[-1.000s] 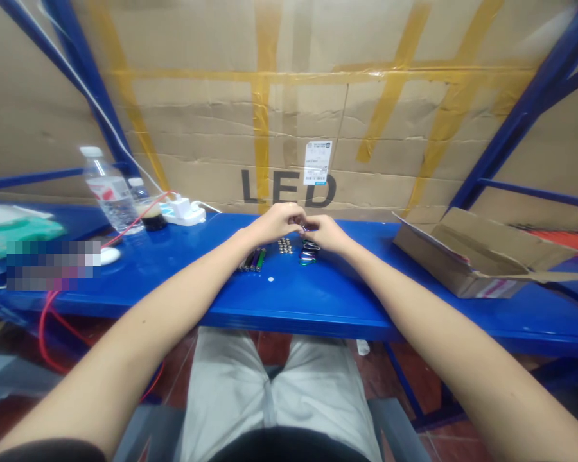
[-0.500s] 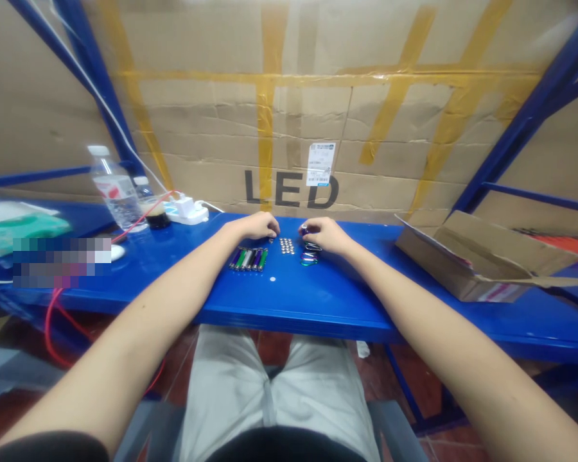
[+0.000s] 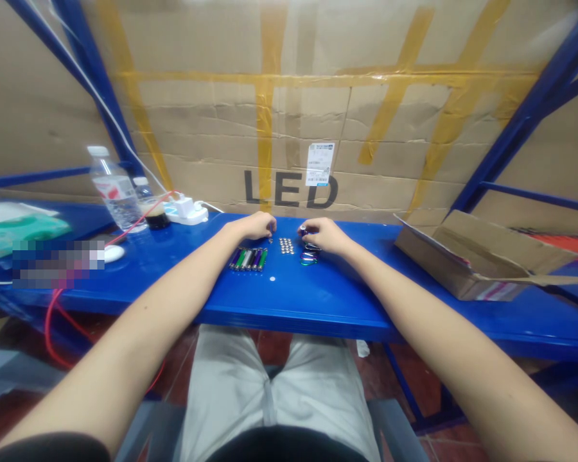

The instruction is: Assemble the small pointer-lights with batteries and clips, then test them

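On the blue table (image 3: pixel 318 295), my left hand (image 3: pixel 256 226) is bent with its fingertips pressed together. Anything between them is too small to make out. A tiny metal piece lies just below those fingertips. Nearer me is a row of small coloured metal tubes (image 3: pixel 248 259), purple, green and silver. Several small round metal pieces (image 3: pixel 286 246) stand in a grid between the hands. My right hand (image 3: pixel 325 234) is closed on a small dark purple tube (image 3: pixel 303 232) with a silvery end. Coloured carabiner clips (image 3: pixel 309 258) lie under and in front of it.
An open cardboard box (image 3: pixel 481 263) stands at the right. To the left are a water bottle (image 3: pixel 115 192), a dark drink bottle (image 3: pixel 155 208), a white power strip (image 3: pixel 190 212) and a red cable (image 3: pixel 51 327). A large carton (image 3: pixel 212 128) rises behind the table.
My left hand has drawn slightly left and up, away from the tiny metal piece below its fingertips. My right hand has hardly moved.
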### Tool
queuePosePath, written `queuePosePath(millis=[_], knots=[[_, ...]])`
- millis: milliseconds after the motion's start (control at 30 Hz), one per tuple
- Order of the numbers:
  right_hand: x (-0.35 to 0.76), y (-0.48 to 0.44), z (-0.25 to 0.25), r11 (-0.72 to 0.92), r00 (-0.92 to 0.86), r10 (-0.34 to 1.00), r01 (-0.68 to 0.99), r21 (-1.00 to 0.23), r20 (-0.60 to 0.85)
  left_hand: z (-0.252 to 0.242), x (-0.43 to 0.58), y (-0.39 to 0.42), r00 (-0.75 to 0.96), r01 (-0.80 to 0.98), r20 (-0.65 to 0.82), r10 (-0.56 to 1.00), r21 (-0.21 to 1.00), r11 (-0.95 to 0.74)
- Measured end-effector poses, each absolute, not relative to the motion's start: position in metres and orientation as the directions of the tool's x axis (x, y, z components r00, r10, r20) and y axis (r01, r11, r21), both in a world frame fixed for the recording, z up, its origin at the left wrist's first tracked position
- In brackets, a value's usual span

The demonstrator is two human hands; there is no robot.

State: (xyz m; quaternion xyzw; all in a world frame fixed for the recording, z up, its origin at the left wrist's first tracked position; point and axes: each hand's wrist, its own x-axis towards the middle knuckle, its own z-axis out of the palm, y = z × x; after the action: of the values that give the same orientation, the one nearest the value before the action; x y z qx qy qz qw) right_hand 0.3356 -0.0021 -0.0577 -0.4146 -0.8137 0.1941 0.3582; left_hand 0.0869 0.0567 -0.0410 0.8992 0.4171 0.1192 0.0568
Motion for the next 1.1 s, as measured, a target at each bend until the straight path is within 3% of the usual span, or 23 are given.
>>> queuePosePath(millis=[333, 700, 800, 967, 1100], knots=[[0.337, 0.000, -0.060, 0.593, -0.417, 0.805, 0.538, -0.599, 0.422, -0.046, 0.080, 0.065, 0.647, 0.693, 0.258, 0.718, 0.195, -0.694], [0.336, 0.000, -0.059, 0.593, -0.411, 0.805, 0.536, -0.601, 0.428, -0.040, 0.074, 0.063, 0.593, 0.766, 0.123, 0.796, 0.220, -0.604], [0.337, 0.000, -0.059, 0.589, -0.407, 0.808, 0.540, -0.601, 0.426, -0.035, 0.079, 0.054, 0.609, 0.725, 0.216, 0.763, 0.238, -0.646], [0.337, -0.001, -0.059, 0.575, -0.382, 0.818, 0.566, -0.591, 0.431, -0.020, 0.110, 0.023, 0.604, 0.528, 0.535, 0.591, 0.286, -0.799], [0.337, -0.001, -0.059, 0.560, -0.367, 0.828, 0.584, -0.588, 0.425, -0.016, 0.136, 0.004, 0.696, 0.414, 0.568, 0.439, 0.183, -0.892]])
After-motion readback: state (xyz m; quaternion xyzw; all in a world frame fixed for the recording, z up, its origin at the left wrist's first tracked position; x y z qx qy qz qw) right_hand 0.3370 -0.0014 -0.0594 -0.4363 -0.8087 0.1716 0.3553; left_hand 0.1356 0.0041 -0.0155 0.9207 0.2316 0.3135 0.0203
